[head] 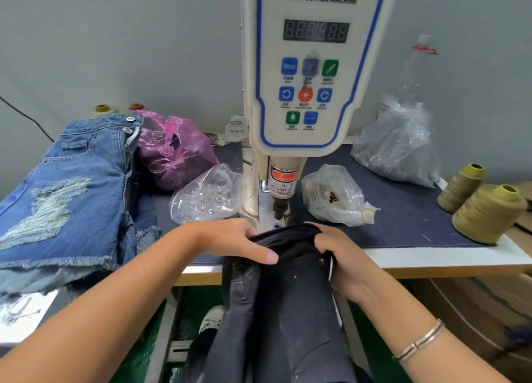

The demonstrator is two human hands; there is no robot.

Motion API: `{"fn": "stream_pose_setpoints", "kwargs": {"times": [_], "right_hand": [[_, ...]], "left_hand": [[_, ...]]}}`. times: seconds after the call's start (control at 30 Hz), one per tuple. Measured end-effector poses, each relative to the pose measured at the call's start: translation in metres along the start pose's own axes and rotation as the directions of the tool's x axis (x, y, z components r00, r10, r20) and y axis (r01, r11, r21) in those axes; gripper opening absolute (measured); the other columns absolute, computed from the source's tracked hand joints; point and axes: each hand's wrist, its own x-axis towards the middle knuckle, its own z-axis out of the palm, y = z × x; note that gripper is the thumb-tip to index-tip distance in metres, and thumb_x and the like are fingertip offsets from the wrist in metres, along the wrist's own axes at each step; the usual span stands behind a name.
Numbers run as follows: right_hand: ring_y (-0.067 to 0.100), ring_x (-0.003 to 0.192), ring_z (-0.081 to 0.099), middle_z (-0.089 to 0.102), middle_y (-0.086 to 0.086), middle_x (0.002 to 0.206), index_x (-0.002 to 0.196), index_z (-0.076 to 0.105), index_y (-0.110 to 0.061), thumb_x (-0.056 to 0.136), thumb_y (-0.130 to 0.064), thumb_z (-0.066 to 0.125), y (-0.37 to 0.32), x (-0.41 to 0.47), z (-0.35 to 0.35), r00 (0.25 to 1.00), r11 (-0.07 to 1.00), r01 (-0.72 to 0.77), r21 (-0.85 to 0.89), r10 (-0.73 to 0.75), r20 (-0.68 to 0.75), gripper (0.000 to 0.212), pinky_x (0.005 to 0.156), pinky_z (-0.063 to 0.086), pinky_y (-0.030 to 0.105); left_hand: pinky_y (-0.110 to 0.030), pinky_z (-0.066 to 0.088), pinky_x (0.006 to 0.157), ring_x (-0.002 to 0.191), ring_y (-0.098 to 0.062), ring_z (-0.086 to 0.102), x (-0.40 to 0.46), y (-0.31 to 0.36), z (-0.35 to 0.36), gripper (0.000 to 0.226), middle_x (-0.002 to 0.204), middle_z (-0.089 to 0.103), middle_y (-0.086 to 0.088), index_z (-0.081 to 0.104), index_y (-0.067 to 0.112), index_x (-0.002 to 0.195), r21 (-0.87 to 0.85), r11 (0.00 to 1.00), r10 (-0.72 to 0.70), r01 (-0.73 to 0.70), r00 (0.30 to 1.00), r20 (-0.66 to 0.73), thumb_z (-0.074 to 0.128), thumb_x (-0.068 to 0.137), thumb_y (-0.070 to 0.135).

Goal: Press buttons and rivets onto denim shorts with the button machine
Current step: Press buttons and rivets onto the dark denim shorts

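Beside the button machine (305,66) on the counter (403,210) lie plastic bags (205,195) and blue shorts (72,187). Left grip (230,238) and right grip (342,256) both clutch the dark shorts (288,282) below the press head.

Thread cones (486,212): two olive-yellow spools, right end of the table, touching each other.
Far spools (102,108): two more against the wall, tops only showing.
Plastic bottle (417,66): clear, upright, near the wall, behind a clear bag.
Black cable (27,117): runs down the wall at left.
Cardboard (472,302): stacked below right.
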Motion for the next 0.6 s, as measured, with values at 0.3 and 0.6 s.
{"fn": "stream_pose_setpoints", "kwargs": {"times": [0.3, 0.6], "right_hand": [[0.020, 0.092, 0.069, 0.073, 0.006, 0.099, 0.093, 0.075, -0.018, 0.070, -0.037, 0.069, -0.007, 0.010, -0.028, 0.985, 0.955, -0.116, -0.272, 0.146, 0.095, 0.031, 0.076, 0.054, 0.026], [0.022, 0.098, 0.069, 0.072, 0.012, 0.107, 0.097, 0.076, -0.016, 0.074, -0.033, 0.072, -0.002, 0.019, -0.035, 0.989, 0.973, -0.146, -0.182, 0.142, -0.033, 0.028, 0.079, 0.055, 0.028]], "left_hand": [[-0.026, 0.049, 0.093, 0.102, -0.017, 0.066, -0.010, -0.033, -0.006, 0.034, 0.109, 0.072, -0.008, 0.073, 0.016, 0.105, -0.432, 0.897, 0.118, -0.092, 0.992, 0.035, 0.072, 0.073, 0.029], [-0.025, 0.054, 0.085, 0.106, -0.020, 0.067, 0.004, -0.017, -0.007, 0.036, 0.113, 0.071, -0.005, 0.071, 0.015, 0.109, -0.467, 0.884, 0.015, -0.019, 1.000, -0.012, 0.070, 0.080, 0.035]]}}
